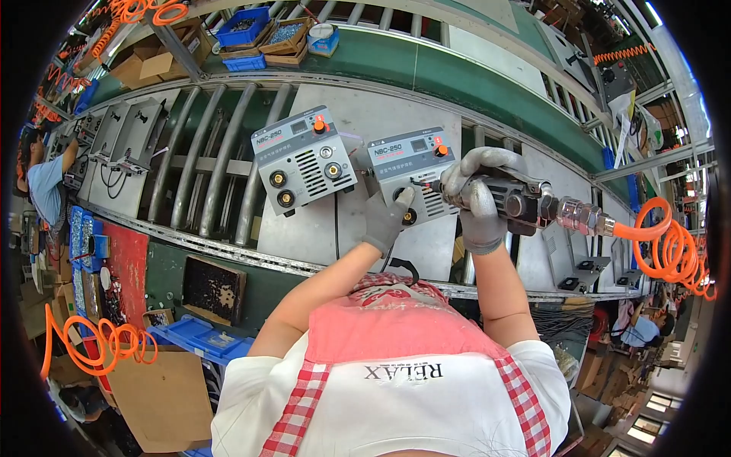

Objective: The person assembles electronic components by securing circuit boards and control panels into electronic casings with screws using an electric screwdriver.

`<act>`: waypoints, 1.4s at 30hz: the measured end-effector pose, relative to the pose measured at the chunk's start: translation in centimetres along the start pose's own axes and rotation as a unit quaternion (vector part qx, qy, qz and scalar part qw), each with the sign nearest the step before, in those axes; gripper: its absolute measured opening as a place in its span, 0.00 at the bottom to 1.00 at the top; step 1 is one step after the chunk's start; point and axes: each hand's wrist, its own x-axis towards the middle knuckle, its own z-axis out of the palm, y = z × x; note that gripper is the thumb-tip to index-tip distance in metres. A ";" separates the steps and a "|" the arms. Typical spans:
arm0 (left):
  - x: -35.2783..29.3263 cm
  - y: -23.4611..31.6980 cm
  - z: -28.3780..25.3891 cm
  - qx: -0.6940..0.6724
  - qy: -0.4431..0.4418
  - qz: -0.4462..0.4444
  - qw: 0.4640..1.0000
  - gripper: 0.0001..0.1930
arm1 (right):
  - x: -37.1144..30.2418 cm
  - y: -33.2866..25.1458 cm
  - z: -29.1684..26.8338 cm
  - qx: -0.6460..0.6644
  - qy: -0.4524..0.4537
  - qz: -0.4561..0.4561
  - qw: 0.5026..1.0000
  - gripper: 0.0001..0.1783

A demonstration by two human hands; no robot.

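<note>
My right hand point(482, 199): gripping the air driver point(519, 204) | my left hand point(384, 218): at the front of the grey machine point(402, 163), grip I cannot tell | machine: on the pale board point(303, 238), right of its twin point(304, 158)

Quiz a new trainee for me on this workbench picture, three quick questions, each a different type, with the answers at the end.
1. What does the gloved right hand hold?
a) a hammer
b) an air tool
c) a roll of tape
2. True or false: the coiled hose leading to that tool is blue.
3. Fill in: two grey machines stand side by side, and the gloved left hand is at the front of the machine on the ____.

Key:
1. b
2. False; the coiled hose is orange.
3. right
</note>
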 end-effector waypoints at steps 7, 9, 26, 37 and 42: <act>-0.2 0.0 -0.8 0.006 0.036 0.054 0.998 0.19 | 0.3 -1.5 0.0 -0.006 -0.033 -0.013 0.999 0.22; -1.1 1.5 -1.9 0.005 0.061 0.012 0.998 0.19 | 0.3 -2.3 0.1 0.011 -0.043 -0.031 0.999 0.21; -3.1 8.7 -2.2 -0.350 -0.201 -0.293 0.867 0.12 | -0.3 -7.3 1.1 0.100 -0.048 0.002 0.994 0.21; -3.4 8.0 -2.5 -0.503 -0.193 -0.345 0.769 0.11 | -1.2 -6.2 0.4 0.132 -0.041 -0.010 0.990 0.21; -3.8 7.7 -2.5 -0.507 -0.187 -0.331 0.773 0.10 | -1.4 -5.9 0.4 0.129 -0.029 -0.009 0.991 0.21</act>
